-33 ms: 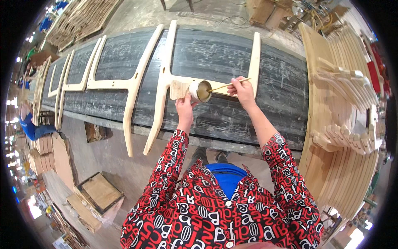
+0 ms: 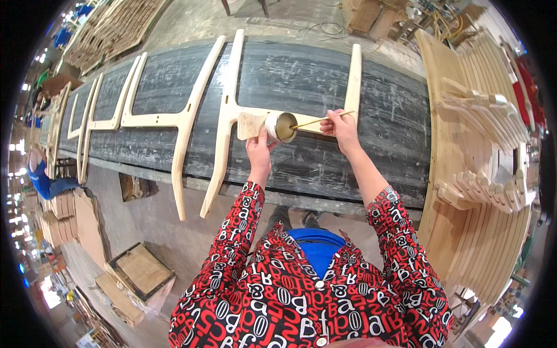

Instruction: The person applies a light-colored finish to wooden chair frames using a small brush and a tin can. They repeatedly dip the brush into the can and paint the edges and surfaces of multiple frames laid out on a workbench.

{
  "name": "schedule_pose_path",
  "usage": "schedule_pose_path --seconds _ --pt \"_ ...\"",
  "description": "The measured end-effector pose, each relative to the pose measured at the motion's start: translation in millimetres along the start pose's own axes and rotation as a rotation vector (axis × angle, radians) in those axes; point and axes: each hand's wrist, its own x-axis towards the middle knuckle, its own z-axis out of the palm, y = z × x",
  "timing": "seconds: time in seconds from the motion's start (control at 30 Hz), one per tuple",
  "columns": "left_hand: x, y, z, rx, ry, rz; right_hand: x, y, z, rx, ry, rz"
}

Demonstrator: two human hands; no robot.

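My left hand (image 2: 259,152) is closed around the lower side of a white cup (image 2: 271,126), tilted so its mouth faces right. Yellowish-brown liquid, probably glue, coats the inside. A flat pale wooden piece (image 2: 249,124) sits against the cup's left side; whether it is joined to the cup I cannot tell. Between the fingers of my right hand (image 2: 341,129) is a thin stick (image 2: 316,122), its lower end inside the cup. Behind both hands lies an H-shaped wooden chair frame (image 2: 230,93), its crossbar partly hidden by the cup and my right hand.
More wooden frames (image 2: 184,119) lie leftward along the dark, scuffed workbench (image 2: 284,69). At the right, shaped wooden parts (image 2: 481,185) are stacked beside a tall board (image 2: 432,116). A wooden box (image 2: 142,269) stands on the floor at lower left. A person in blue (image 2: 40,177) is far left.
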Motion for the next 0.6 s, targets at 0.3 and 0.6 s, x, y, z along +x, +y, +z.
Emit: schedule_pose_path --seconds 0.3,0.6 --pt "-14 -20 69 -0.190 -0.163 -0.097 -42 -22 -93 0.341 -0.038 -0.183" --pt "-30 -63 135 -0.234 -0.216 -0.276 -39 2 -145 0.388 0.327 -0.078"
